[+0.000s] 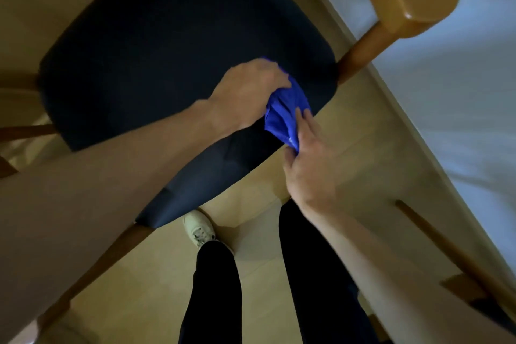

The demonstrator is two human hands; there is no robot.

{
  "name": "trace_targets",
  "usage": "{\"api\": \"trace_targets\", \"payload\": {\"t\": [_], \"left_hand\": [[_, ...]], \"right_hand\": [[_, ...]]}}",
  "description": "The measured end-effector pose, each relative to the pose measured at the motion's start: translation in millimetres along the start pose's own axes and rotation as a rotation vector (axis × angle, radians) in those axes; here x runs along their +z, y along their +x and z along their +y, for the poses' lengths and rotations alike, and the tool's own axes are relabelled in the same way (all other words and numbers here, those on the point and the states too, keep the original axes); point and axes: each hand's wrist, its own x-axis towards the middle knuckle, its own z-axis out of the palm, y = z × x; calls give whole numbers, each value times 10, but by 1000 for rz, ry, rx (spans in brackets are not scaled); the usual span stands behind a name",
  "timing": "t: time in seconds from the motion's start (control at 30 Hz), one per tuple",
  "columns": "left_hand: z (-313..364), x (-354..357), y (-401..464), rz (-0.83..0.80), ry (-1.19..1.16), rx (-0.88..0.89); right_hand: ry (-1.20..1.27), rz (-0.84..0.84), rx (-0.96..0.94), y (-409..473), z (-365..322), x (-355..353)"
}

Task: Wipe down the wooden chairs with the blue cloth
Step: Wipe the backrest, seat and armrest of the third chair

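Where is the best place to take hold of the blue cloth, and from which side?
Probably the bunched middle of the blue cloth, from above. It lies crumpled on the dark seat near its edge, so the folds stand up. The left hand already covers it there; the right hand pinches its lower end.

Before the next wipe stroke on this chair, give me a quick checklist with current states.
1. Blue cloth in hand: ok. The left hand grips it bunched up on the dark seat cushion.
2. Right hand on the cloth: ok. It pinches the cloth's lower end at the seat edge.
3. Cloth spread flat for wiping: not ok. It is crumpled, not opened out.
4. Cloth on a wooden part: not ok. It lies on the cushion; the wooden backrest post is untouched.
5. Footing: ok. A white shoe stands on the floor beside the seat corner.
6. Cloth damp or dry: cannot tell.
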Motion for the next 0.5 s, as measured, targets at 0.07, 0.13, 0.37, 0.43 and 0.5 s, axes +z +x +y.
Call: {"api": "trace_targets", "payload": {"t": [0.07, 0.13, 0.37, 0.43, 0.5], "left_hand": [[-134, 61, -300, -29, 16, -3], [-266, 82, -601, -66, 47, 19], [-675, 80, -1544, -217, 151, 24], [-788, 89, -1783, -319, 227, 1], [-890, 90, -2003, -446, 332, -25]], "right_hand": [[-3, -30, -5, -247, -120, 193], [-30, -57, -11, -450, -236, 379], [-37, -206, -56, -1111, -655, 986], [-34, -254, -63, -1296, -748, 1194], [-5, -312, -72, -1479, -856, 1416]]}}
